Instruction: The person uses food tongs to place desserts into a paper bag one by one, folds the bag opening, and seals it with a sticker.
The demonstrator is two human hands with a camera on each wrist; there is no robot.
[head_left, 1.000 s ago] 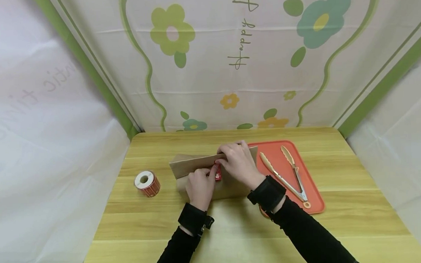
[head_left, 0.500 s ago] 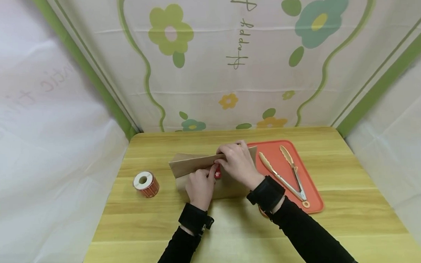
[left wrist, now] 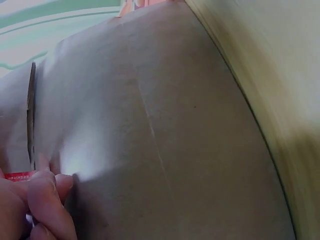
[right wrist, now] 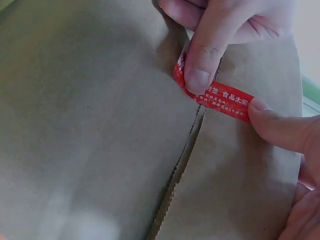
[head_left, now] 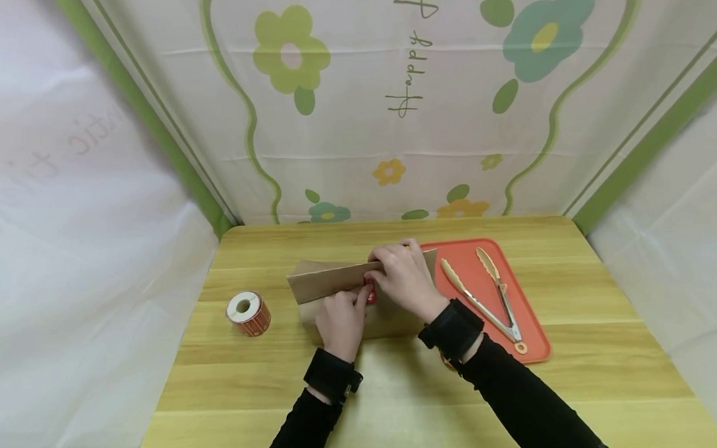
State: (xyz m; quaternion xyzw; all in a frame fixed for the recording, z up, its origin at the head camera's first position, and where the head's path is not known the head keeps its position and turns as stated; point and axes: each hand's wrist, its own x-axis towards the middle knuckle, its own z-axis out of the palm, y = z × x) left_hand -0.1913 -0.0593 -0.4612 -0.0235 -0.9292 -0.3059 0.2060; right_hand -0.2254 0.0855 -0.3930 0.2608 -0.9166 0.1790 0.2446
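A brown paper bag (head_left: 391, 318) lies on the table, its top folded into a flap with a serrated edge. A red sticker (right wrist: 227, 100) with white print runs across that edge, one end curling up off the paper. My left hand (head_left: 341, 323) pinches this curled end over the bag's body; in the right wrist view its thumb (right wrist: 199, 80) covers part of the sticker. My right hand (head_left: 406, 278) grips the flap, thumb in front on the sticker's other end and fingers behind the paper, partly hidden. Fingers holding the red strip also show low in the left wrist view.
A roll of red stickers (head_left: 249, 313) stands on the table left of the bag. To the right is a red tray (head_left: 531, 340) bearing metal tongs (head_left: 486, 305) with tan tips. A flower-printed curtain (head_left: 343, 119) rises behind the table's far edge.
Both hands stay at the bag almost in place. Around the red sticker the left fingers have shifted slightly. The bag, roll and tray stay put.
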